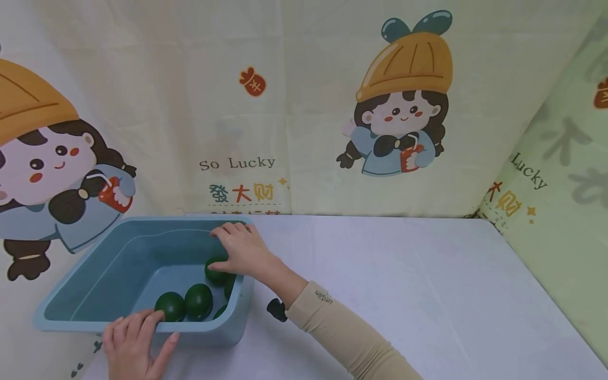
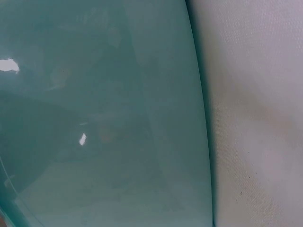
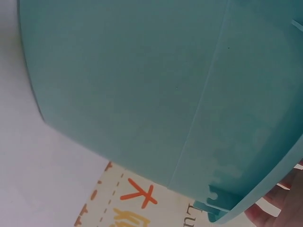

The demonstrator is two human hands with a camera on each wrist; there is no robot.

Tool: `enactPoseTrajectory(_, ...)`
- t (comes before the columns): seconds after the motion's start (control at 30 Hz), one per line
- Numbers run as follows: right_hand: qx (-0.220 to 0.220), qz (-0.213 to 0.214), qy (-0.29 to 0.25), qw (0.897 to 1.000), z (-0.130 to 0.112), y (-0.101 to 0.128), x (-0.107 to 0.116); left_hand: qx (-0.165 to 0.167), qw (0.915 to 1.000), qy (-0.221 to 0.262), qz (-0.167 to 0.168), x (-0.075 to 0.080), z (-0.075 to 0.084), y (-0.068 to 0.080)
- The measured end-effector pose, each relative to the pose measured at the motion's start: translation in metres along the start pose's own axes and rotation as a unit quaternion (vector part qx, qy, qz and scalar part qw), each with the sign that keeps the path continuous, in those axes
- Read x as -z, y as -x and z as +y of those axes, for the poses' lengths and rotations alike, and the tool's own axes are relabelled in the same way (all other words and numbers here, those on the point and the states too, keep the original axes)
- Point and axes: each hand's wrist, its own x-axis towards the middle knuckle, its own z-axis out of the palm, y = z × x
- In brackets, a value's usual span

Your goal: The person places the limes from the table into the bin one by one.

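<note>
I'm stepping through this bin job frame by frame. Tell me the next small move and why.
Probably lift the right hand up out of the blue bin with the green fruit it grips. The left hand steadies the bin's near rim, and other green fruits lie inside.

White table [image 1: 427, 295], cartoon-printed backdrop [image 1: 304, 105]

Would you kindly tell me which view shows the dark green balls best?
The head view: the dark green balls lie visible inside the blue tub. Both wrist views show only the tub's wall, no balls.
</note>
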Motion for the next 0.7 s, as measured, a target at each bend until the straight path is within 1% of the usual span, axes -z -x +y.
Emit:
enactPoseTrajectory(0.33, 0.003, 0.008, -0.019, 1.0, 0.006, 0.008, 0.004, 0.012, 0.9997, -0.012, -0.019, 0.002, 0.002, 0.001)
enactPoseTrajectory(0.53, 0.009, 0.025, -0.033, 0.999, 0.017, 0.02, 0.009, 0.033, 0.9981, -0.028, -0.043, 0.005, 0.005, 0.001)
enactPoseTrajectory(0.7, 0.002, 0.034, -0.044, 0.998, 0.028, 0.031, 0.014, 0.048, 0.9962, -0.039, -0.061, 0.007, 0.008, 0.001)
